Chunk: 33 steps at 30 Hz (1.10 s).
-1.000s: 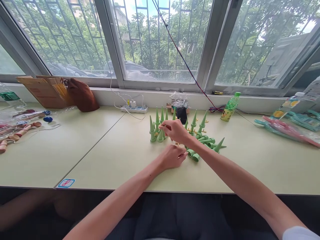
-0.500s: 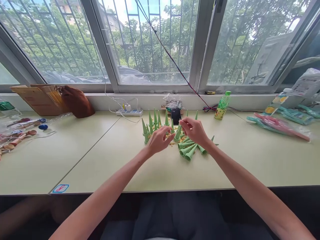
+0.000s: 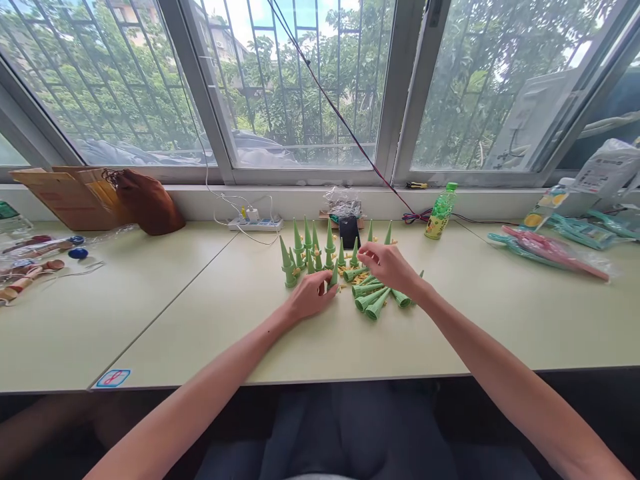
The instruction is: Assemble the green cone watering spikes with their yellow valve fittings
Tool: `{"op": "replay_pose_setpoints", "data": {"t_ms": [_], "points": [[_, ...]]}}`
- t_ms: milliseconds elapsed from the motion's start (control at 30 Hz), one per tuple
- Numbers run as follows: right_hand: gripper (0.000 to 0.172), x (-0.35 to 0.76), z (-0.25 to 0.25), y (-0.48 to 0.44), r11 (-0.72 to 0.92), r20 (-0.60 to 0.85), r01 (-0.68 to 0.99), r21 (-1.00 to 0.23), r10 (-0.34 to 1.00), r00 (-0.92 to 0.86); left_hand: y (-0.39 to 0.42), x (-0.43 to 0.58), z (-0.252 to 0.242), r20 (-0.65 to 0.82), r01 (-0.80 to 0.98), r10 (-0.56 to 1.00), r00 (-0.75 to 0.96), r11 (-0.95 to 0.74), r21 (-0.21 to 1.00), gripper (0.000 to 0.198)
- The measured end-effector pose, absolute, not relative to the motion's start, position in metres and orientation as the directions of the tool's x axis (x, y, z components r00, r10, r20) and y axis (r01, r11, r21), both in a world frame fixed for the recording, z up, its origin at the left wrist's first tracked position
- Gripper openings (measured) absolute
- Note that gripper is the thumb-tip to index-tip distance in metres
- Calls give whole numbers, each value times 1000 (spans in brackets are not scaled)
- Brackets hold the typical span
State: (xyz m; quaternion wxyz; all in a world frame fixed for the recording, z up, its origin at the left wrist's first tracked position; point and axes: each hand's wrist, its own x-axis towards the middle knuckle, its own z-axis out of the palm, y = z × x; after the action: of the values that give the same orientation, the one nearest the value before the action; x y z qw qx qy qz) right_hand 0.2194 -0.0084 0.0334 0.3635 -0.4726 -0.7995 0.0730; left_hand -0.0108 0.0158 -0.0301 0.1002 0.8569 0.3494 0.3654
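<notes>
My left hand (image 3: 311,294) rests low over the table, its thumb and fingers closed around an upright green cone (image 3: 335,274). To its right, my right hand (image 3: 387,263) is raised, with thumb and fingertips pinched together. Whatever lies in that pinch is too small or hidden to name. Just left of those fingertips stands another green cone (image 3: 355,254). Several ringed green spikes (image 3: 289,267) stand behind my left hand. Below my right hand, several hollow green cones (image 3: 376,304) lie on their sides. Small yellow pieces (image 3: 342,287) are scattered among them.
A black phone-like object (image 3: 349,233) stands behind the cones. Farther back are a power strip (image 3: 255,225) and a green bottle (image 3: 441,212). A brown pouch (image 3: 149,202) and cardboard box (image 3: 65,200) sit left. Plastic-wrapped pink and teal items (image 3: 555,250) lie right.
My left hand has moved down slightly and closed on a green cone, which now stands farther left than the one between my hands before. My right hand stays pinched in nearly the same place.
</notes>
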Motion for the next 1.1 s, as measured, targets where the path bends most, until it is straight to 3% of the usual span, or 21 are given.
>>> {"op": "replay_pose_setpoints", "data": {"t_ms": [233, 467, 900, 1100], "points": [[18, 210, 16, -10, 434, 287, 862, -261, 888, -360, 17, -15, -27, 559, 542, 686, 466, -721, 432, 18], [18, 198, 6, 14, 500, 313, 844, -192, 847, -430, 15, -16, -27, 579, 559, 704, 410, -696, 450, 21], [19, 201, -15, 17, 574, 414, 776, -259, 792, -448, 14, -14, -28, 620, 552, 726, 298, -661, 509, 22], [19, 188, -2, 27, 561, 361, 812, -162, 799, -480, 14, -13, -31, 621, 562, 735, 271, -645, 518, 24]]}}
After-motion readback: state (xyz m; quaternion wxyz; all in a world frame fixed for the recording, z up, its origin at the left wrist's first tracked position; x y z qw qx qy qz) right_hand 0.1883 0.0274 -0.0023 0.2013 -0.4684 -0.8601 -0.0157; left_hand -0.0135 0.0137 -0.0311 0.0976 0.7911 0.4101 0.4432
